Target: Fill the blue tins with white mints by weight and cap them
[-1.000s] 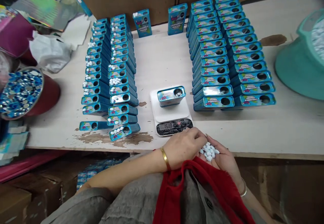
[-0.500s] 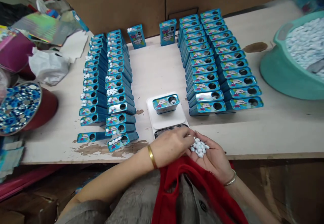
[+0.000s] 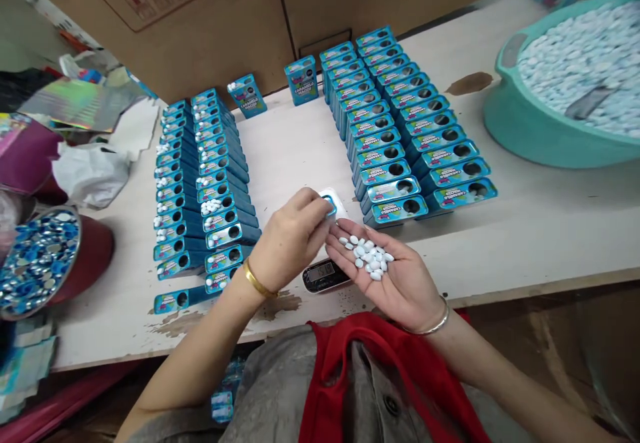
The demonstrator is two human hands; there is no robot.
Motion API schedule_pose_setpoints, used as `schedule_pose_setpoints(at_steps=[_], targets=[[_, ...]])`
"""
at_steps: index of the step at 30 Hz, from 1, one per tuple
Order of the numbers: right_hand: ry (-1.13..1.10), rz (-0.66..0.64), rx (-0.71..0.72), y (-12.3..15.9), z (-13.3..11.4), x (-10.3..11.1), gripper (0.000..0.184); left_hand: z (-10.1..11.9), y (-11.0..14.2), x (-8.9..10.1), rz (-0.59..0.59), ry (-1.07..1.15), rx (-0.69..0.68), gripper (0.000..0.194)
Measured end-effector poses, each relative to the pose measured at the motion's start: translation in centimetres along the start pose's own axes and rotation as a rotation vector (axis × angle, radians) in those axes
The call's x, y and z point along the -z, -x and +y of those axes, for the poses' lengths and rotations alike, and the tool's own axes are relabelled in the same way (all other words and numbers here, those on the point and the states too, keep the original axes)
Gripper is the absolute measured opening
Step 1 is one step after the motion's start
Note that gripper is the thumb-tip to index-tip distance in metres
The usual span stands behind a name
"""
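Note:
My left hand (image 3: 293, 236), with a gold bangle, has its fingers pinched together over the tin (image 3: 329, 204) on the kitchen scale (image 3: 337, 211). What sits between those fingertips is hidden, and the hand covers most of the tin. Palm up beside it, my right hand (image 3: 400, 283) cradles a small pile of white candies (image 3: 370, 256), its fingertips close to the left hand. The scale's dark display (image 3: 323, 272) shows below the hands. To the right stand two rows of open blue tins (image 3: 385, 156); on the left, two more rows of tins (image 3: 220, 179) have candies lying on many lids.
A teal tub (image 3: 545, 123) full of white candies, with a scoop (image 3: 587, 103), stands at the right. At the left is a red bucket (image 3: 93, 249) of shiny blue and silver pieces. Two tins (image 3: 303, 83) lean upright against a cardboard box (image 3: 215, 29).
My left hand has moved from the right palm forward and left to the tin on the scale. My right palm has opened out, showing its candies. The view has shifted right.

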State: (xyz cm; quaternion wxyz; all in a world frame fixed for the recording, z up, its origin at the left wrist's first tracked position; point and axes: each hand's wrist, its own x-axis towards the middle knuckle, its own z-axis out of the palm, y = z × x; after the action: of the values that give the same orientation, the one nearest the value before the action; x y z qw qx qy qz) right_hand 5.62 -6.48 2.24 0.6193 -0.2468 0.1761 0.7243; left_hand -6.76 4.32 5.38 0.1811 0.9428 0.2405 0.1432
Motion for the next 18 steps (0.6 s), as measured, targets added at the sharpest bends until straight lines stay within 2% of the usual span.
schedule_pose_setpoints(at_steps=[3,6,10,13,18], targets=[[0.016,0.012,-0.004,0.1,-0.1,0.4,0.034,-0.7,-0.3,0.2,-0.011,-0.063,-0.001,0.017],[0.017,0.022,-0.004,0.3,-0.2,1.4,0.034,-0.2,0.2,0.0,-0.009,-0.016,-0.019,0.021],[0.014,0.044,0.011,0.5,-0.5,2.3,0.034,1.2,1.1,-1.3,-0.167,0.063,-0.161,0.022],[0.043,0.055,0.018,0.6,-0.7,2.2,0.034,1.6,1.1,-2.0,-0.238,0.043,-0.209,0.023],[0.041,-0.009,0.034,0.5,-0.8,0.9,0.033,0.9,0.1,-1.2,-0.204,0.027,-0.216,0.022]])
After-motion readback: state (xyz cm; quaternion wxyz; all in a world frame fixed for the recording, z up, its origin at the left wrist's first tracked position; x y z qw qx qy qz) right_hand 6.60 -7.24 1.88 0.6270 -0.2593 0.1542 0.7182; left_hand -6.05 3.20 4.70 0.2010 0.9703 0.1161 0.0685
